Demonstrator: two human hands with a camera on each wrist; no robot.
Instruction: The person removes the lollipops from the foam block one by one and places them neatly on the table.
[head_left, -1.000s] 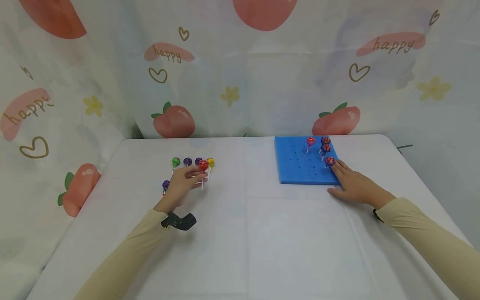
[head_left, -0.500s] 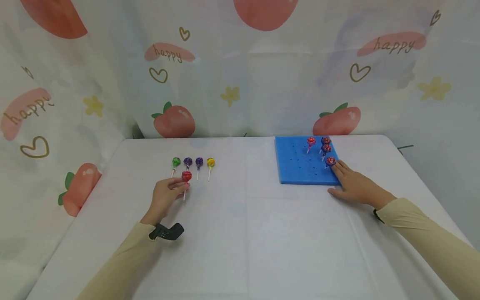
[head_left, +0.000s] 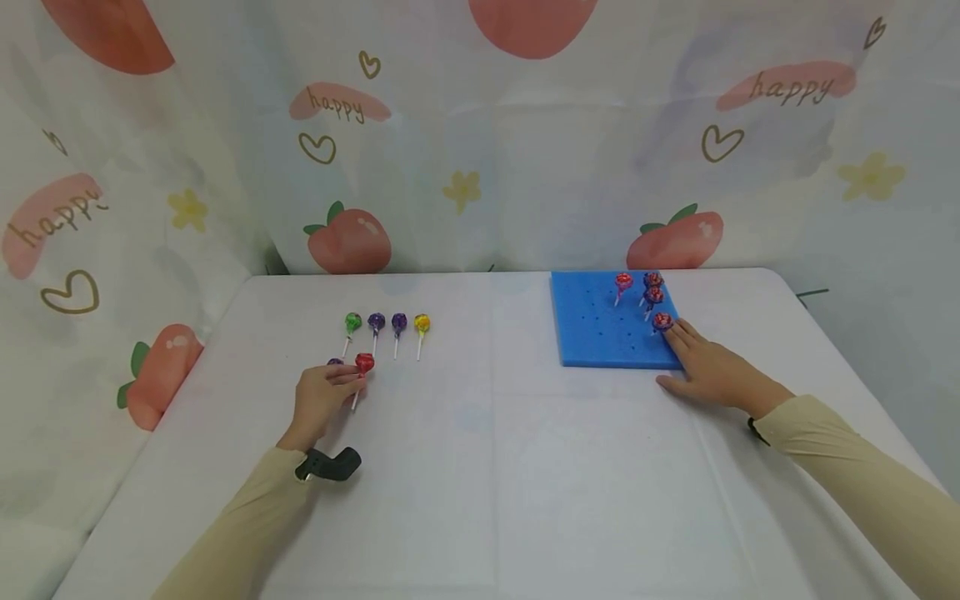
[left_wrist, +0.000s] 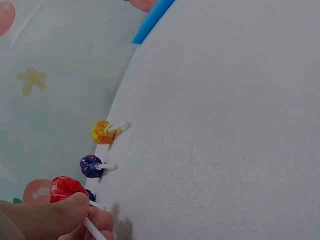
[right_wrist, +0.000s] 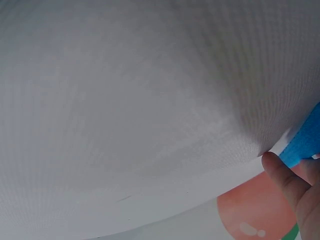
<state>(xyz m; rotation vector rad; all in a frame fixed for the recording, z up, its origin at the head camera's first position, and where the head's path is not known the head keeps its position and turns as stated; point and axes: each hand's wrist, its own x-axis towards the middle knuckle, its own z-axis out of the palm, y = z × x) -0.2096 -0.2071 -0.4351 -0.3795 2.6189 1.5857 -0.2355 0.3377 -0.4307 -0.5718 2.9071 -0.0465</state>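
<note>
Between thumb and fingers my left hand [head_left: 318,402] pinches a red lollipop [head_left: 364,362] by its stick, wrapped head up. In the left wrist view the thumb presses just below the red wrapper. A purple lollipop [head_left: 335,362] shows partly behind that hand. My right hand [head_left: 716,372] rests with straight fingers on the right edge of a blue foam board [head_left: 581,333]. Close to its fingertips a red-and-purple lollipop [head_left: 662,322] stands in the board. Farther back on it stand a pink-red lollipop [head_left: 623,282] and two dark red-and-purple ones [head_left: 654,296].
Behind the left hand, a row on the white table [head_left: 487,475] holds a green lollipop [head_left: 353,322], two purple lollipops [head_left: 399,322] and a yellow lollipop [head_left: 422,322]. Small holes dot the board. A printed curtain [head_left: 525,150] hangs at the table's back.
My left hand has moved left and toward me with the red lollipop, away from the back row. The right hand has stayed on the board's edge.
</note>
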